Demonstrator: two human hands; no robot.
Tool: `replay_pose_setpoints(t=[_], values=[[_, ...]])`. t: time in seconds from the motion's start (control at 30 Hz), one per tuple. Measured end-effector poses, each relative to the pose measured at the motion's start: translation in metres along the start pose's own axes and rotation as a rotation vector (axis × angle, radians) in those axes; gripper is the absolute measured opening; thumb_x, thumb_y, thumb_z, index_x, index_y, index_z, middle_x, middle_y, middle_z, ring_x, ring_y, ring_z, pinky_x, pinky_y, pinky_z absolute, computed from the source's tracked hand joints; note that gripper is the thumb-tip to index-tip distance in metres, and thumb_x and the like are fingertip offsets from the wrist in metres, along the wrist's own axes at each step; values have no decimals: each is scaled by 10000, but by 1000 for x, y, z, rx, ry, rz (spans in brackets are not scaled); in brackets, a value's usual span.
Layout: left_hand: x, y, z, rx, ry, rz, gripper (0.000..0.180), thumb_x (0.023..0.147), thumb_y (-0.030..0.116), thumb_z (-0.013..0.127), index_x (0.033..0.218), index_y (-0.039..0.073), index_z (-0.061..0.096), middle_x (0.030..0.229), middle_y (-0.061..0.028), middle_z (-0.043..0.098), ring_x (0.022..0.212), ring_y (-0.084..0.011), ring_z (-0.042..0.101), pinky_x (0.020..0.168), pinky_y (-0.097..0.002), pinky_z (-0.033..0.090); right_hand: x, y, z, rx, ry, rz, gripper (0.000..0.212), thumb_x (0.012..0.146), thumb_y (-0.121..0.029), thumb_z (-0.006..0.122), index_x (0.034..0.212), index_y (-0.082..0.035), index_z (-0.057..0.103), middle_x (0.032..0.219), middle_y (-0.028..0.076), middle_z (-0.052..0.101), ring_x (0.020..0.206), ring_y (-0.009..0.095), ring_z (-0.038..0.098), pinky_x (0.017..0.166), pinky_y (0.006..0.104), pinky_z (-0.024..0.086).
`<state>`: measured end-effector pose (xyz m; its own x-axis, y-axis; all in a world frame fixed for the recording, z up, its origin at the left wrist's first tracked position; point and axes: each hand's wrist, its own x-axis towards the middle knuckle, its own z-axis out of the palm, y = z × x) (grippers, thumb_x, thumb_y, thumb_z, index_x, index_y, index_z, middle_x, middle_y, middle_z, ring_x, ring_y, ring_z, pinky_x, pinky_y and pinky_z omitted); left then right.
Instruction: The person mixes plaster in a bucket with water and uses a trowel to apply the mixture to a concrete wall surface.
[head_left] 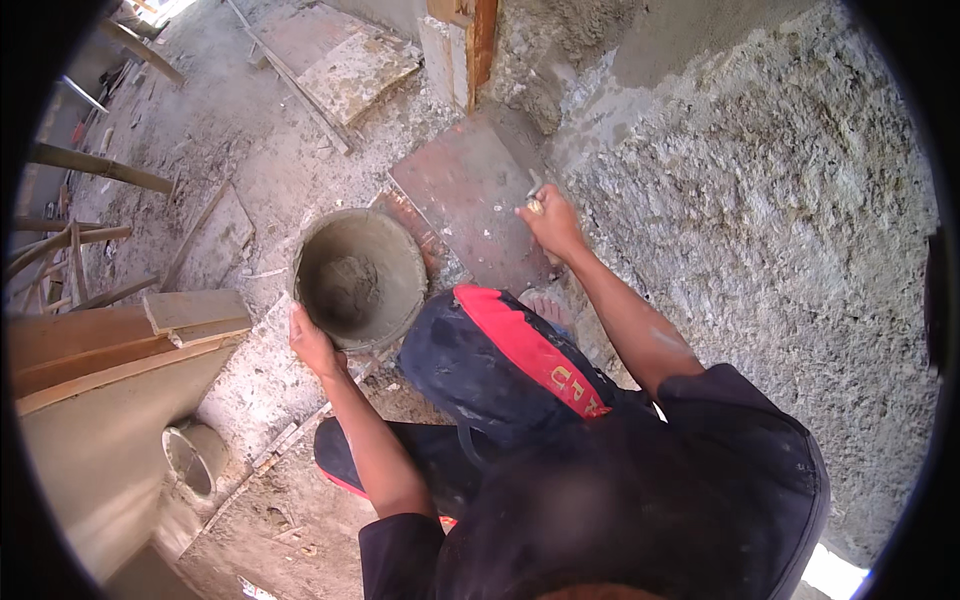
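Observation:
My left hand (318,345) grips the near side of a round, mortar-smeared bucket (398,262), its fingers against the outer wall. Grey wet mortar (352,290) lies in the bottom. Over a reddish-brown board (455,180), my right hand (556,228) is closed round the light wooden handle of a trowel (536,207). A bent metal shank shows above that fist; the blade is hard to make out against the grey-smeared board. The bucket stands to the left of the board, in front of my bent knee.
A rough mortar wall (760,230) rises close on my right. An orange-brown wooden post (482,50) stands ahead. Poles (100,165) and planks (200,310) are at the left, above a pipe end (190,460). Another board (355,75) lies on the dusty floor.

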<state>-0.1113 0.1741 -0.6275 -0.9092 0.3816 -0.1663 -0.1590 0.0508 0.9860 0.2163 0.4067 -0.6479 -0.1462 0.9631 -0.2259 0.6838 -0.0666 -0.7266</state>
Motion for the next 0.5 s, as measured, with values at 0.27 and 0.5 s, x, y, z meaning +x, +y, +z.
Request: replay_pose_setpoints(t=[0.27,0.5], values=[[-9,-11,-5,7,-75,38,360,1043,265,485,1124,-53,634,1042,-77,668,908,-127,594,832,-285,498,35,32,-36,-44,258,-22,347,817,-280,714,980,19,649,876,265,683,861,398,681,754,460,514],[4,-48,-57,135,67,9,438,1011,258,535,1236,-114,596,1206,-190,653,1100,-211,599,983,-315,443,-19,28,-43,-57,302,-288,315,855,-238,691,967,52,645,730,182,660,644,268,654,613,402,503]])
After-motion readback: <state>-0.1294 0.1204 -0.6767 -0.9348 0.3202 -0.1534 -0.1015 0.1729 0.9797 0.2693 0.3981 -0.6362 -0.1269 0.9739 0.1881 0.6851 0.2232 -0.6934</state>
